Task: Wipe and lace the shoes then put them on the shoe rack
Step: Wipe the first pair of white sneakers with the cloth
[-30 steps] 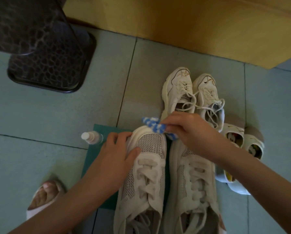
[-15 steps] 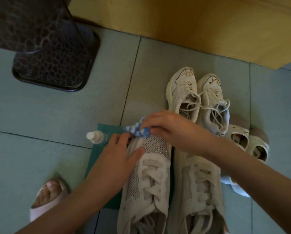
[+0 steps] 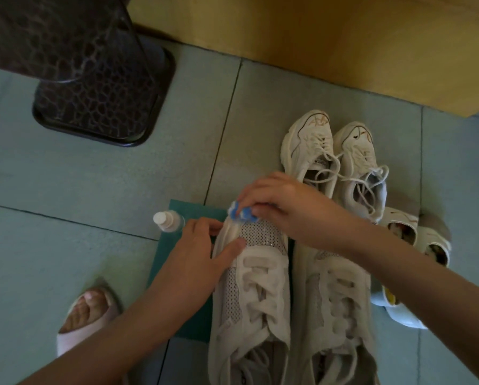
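Observation:
Two large off-white mesh sneakers lie side by side on a teal mat (image 3: 188,212), toes pointing away from me. My left hand (image 3: 202,254) holds the left sneaker (image 3: 257,284) by its toe side, thumb across the mesh. My right hand (image 3: 282,204) pinches a blue-and-white checked cloth (image 3: 241,213) against that sneaker's toe tip. The right sneaker (image 3: 338,301) lies partly under my right forearm. A smaller pair of white sneakers (image 3: 332,154) with loose laces stands just beyond.
A small clear bottle with a white cap (image 3: 167,220) stands at the mat's far left corner. A dark patterned bin (image 3: 93,87) sits at the upper left. Small sandals (image 3: 416,237) lie at the right. My sandalled foot (image 3: 88,312) is at lower left. A yellow wall (image 3: 343,43) lies ahead.
My right hand has slid the cloth leftward across the left sneaker's toe, from its right side to the toe tip. The left hand keeps its hold on the shoe.

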Tool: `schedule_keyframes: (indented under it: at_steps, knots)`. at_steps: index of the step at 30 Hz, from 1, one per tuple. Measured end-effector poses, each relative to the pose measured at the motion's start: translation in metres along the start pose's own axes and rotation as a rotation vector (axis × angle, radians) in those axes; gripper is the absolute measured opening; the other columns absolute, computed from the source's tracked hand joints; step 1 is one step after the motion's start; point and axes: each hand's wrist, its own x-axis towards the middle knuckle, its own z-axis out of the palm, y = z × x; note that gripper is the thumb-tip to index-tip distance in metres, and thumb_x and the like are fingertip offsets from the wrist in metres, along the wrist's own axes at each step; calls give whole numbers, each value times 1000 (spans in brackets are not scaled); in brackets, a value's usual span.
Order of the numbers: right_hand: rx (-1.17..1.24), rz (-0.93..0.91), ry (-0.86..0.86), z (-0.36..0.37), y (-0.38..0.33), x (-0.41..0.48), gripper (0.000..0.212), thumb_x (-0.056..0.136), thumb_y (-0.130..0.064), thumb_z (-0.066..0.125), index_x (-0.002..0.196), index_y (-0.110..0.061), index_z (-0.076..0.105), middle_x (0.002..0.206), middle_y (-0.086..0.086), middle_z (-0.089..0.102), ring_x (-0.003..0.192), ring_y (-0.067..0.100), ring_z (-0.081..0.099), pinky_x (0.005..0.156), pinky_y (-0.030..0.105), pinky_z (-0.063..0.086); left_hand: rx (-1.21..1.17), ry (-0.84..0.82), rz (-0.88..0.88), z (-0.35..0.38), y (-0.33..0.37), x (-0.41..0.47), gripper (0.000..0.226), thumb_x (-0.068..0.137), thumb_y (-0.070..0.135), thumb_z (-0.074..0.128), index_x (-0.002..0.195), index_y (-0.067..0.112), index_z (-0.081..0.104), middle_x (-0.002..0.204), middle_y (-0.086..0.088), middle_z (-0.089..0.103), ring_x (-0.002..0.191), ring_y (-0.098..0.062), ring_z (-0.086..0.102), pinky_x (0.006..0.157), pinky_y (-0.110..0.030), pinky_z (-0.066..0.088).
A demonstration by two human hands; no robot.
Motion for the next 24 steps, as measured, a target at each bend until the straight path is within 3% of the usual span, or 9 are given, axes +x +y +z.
schedule_keyframes:
  at_steps: [3,5,8,11,16,20,24]
  knots:
    - [-127,-135,-35,13,-6,5,18,85,-11,58,97,-16,70,103,-1,67,97,22,52,82,34,38,12,0,6,0,0,-1,42,80,54,54,113,29,44,114,6,47,98,-7,55,79,-40,56]
    - [-200,-222,-56,24,-6,7,20,75,-5,67,90,-18,70,97,-2,68,92,22,53,79,31,35,21,15,11,0,0,0,43,80,53,54,113,27,45,113,5,47,97,-8,54,78,-40,56]
    - [-220,-246,-80,22,-4,7,24,75,-4,69,93,-20,70,100,-3,68,96,25,54,79,31,29,31,21,16,1,0,0,44,79,55,53,112,27,45,112,5,46,96,-8,54,76,-40,56]
    - [-125,-188,-117,3,4,6,25,86,-11,60,106,-23,69,115,-7,65,105,21,49,86,33,36,21,-9,3,0,0,1,42,80,55,52,112,29,44,114,5,46,97,-8,55,79,-40,56]
    - [132,11,-89,-11,16,-4,27,91,-7,54,114,-18,66,119,-3,62,107,3,45,92,10,29,-16,-18,-15,-1,2,0,41,81,51,56,113,29,44,117,7,46,100,-7,54,74,-38,58]
    - [293,194,-58,-14,22,-8,25,94,-12,52,114,-18,65,115,-4,65,105,4,56,94,27,44,-43,-20,-24,-2,1,-1,44,78,53,57,113,30,43,117,9,47,101,-6,54,76,-39,57]
    - [30,-1,-168,-5,-1,13,21,94,-20,50,107,-22,66,108,-9,63,105,7,44,92,23,35,-55,-4,-29,-1,1,-1,56,78,52,58,123,28,37,114,11,50,95,-6,57,73,-37,58]
